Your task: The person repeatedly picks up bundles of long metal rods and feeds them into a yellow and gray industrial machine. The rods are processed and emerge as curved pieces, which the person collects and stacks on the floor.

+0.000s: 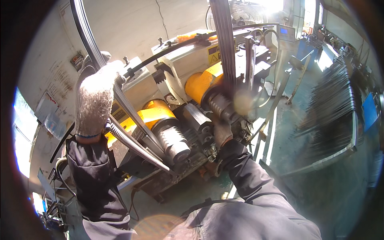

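Note:
My left hand (95, 96), in a white knit glove, is raised and closed around a long dark metal rod (86, 34) that runs up to the top left and down toward the machine. My right hand (222, 132), in a dirty dark glove, is closed on the lower end of a second dark ribbed rod (223, 44) that stands nearly upright, right at the machine's threaded chuck (218, 105). The machine (180, 80) has yellow cylindrical housings and grey steel heads. A ribbed roller (174, 142) sticks out toward me between my arms.
A rack of many dark rods (332, 108) lies at the right on the green floor. A fan (244, 14) and a small control box with a blue screen (285, 33) stand behind the machine. A flexible metal hose (132, 146) hangs below my left hand. The wall is at left.

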The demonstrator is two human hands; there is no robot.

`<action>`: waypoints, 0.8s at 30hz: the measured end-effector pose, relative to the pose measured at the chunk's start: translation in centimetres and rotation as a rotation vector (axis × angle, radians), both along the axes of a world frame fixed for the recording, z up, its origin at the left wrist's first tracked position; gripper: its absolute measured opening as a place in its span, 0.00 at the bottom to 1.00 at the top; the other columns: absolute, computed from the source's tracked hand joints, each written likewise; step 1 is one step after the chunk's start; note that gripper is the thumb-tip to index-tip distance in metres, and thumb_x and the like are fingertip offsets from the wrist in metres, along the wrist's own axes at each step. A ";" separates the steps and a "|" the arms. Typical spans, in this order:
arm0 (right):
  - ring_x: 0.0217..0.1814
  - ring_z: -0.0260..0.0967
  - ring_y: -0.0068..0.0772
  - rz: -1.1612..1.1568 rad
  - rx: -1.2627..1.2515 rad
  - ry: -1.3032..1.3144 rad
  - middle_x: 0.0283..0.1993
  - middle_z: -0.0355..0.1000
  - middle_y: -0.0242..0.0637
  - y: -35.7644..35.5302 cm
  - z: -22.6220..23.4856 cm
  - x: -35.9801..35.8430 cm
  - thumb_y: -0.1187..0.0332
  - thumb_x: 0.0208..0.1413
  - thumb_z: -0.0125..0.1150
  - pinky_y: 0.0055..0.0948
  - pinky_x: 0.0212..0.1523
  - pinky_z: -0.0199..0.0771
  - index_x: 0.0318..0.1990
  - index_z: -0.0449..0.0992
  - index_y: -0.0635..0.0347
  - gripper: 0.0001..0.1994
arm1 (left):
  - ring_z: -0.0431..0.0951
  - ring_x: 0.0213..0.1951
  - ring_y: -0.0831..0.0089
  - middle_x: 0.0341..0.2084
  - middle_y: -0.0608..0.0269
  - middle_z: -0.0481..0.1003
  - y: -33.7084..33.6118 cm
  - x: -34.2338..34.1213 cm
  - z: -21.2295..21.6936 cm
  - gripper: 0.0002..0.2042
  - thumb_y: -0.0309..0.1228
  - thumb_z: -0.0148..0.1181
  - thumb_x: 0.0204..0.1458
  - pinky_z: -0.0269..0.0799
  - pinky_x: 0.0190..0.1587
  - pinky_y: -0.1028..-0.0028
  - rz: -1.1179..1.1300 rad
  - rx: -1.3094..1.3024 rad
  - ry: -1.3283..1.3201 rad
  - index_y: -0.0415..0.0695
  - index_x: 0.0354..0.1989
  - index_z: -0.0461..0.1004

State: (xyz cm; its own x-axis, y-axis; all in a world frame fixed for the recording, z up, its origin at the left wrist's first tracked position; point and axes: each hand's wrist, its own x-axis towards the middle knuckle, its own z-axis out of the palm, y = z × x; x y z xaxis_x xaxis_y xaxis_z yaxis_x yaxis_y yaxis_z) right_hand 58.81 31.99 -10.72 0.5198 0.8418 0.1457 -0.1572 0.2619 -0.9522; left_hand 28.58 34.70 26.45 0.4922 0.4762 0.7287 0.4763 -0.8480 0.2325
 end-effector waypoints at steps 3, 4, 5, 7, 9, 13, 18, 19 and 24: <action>0.51 0.79 0.33 -0.013 0.059 -0.051 0.52 0.82 0.37 -0.5 0.9 0.2 0.61 0.66 0.72 0.36 0.52 0.79 0.58 0.85 0.61 0.18 | 0.86 0.40 0.70 0.40 0.59 0.84 -1.3 1.1 1.1 0.17 0.35 0.70 0.70 0.86 0.44 0.70 0.062 -0.447 -0.374 0.38 0.61 0.79; 0.52 0.80 0.37 -0.022 0.040 -0.068 0.53 0.82 0.41 -0.6 1.2 0.2 0.63 0.67 0.70 0.38 0.53 0.80 0.59 0.84 0.61 0.17 | 0.86 0.40 0.70 0.39 0.59 0.84 -1.8 1.7 1.7 0.17 0.35 0.70 0.70 0.86 0.44 0.70 0.107 -0.469 -0.415 0.39 0.61 0.79; 0.54 0.81 0.45 -0.018 -0.023 -0.089 0.53 0.82 0.47 -0.7 1.3 0.3 0.66 0.68 0.66 0.42 0.54 0.80 0.61 0.83 0.61 0.17 | 0.86 0.40 0.70 0.39 0.60 0.84 -2.2 2.2 2.3 0.17 0.34 0.70 0.70 0.86 0.44 0.70 0.153 -0.491 -0.457 0.39 0.61 0.80; 0.56 0.83 0.54 -0.017 -0.065 -0.187 0.53 0.83 0.54 -0.5 1.4 0.3 0.68 0.71 0.61 0.47 0.56 0.81 0.62 0.82 0.62 0.16 | 0.87 0.40 0.69 0.38 0.58 0.85 -2.7 2.7 4.2 0.14 0.34 0.69 0.71 0.85 0.46 0.72 0.143 -0.510 -0.577 0.41 0.59 0.81; 0.56 0.82 0.56 -0.043 0.011 -0.337 0.52 0.82 0.55 -0.3 0.8 0.5 0.67 0.73 0.60 0.47 0.56 0.81 0.61 0.82 0.64 0.15 | 0.89 0.48 0.65 0.47 0.51 0.87 -3.0 2.4 5.0 0.17 0.33 0.69 0.70 0.88 0.52 0.68 0.150 -0.456 -0.521 0.37 0.61 0.81; 0.59 0.84 0.48 -0.060 -0.075 -0.519 0.55 0.85 0.47 -0.1 -1.5 1.0 0.68 0.71 0.62 0.41 0.59 0.81 0.57 0.86 0.61 0.13 | 0.89 0.41 0.64 0.40 0.52 0.86 -2.4 0.9 3.2 0.12 0.25 0.65 0.69 0.89 0.43 0.69 0.259 -0.413 -0.265 0.36 0.57 0.81; 0.59 0.84 0.54 -0.232 0.052 -1.149 0.56 0.85 0.49 0.2 -4.9 1.8 0.72 0.64 0.62 0.43 0.61 0.84 0.56 0.86 0.58 0.15 | 0.89 0.44 0.62 0.44 0.50 0.86 -1.9 -2.3 2.2 0.16 0.25 0.63 0.69 0.89 0.49 0.65 0.124 -0.503 -0.204 0.35 0.63 0.75; 0.59 0.84 0.53 -0.124 0.027 -0.902 0.56 0.85 0.48 0.5 -5.4 1.8 0.72 0.64 0.62 0.43 0.61 0.84 0.56 0.86 0.58 0.16 | 0.89 0.44 0.62 0.44 0.50 0.86 -2.0 -2.8 2.3 0.16 0.25 0.63 0.69 0.89 0.50 0.65 0.132 -0.518 -0.207 0.35 0.63 0.75; 0.59 0.84 0.52 0.021 -0.002 -0.458 0.55 0.85 0.47 1.6 -6.9 1.5 0.74 0.63 0.61 0.43 0.61 0.84 0.55 0.87 0.57 0.16 | 0.89 0.47 0.63 0.45 0.51 0.86 -2.3 -3.7 2.5 0.18 0.29 0.63 0.71 0.89 0.52 0.66 0.135 -0.383 0.013 0.34 0.65 0.75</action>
State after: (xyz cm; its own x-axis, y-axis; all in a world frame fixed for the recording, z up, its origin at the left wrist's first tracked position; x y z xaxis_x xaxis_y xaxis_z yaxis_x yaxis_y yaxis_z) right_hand 60.35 33.59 -17.64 0.3850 0.8520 0.3548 0.2750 0.2610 -0.9253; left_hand 24.86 32.39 28.98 0.4146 0.7731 0.4801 0.5820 -0.6308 0.5131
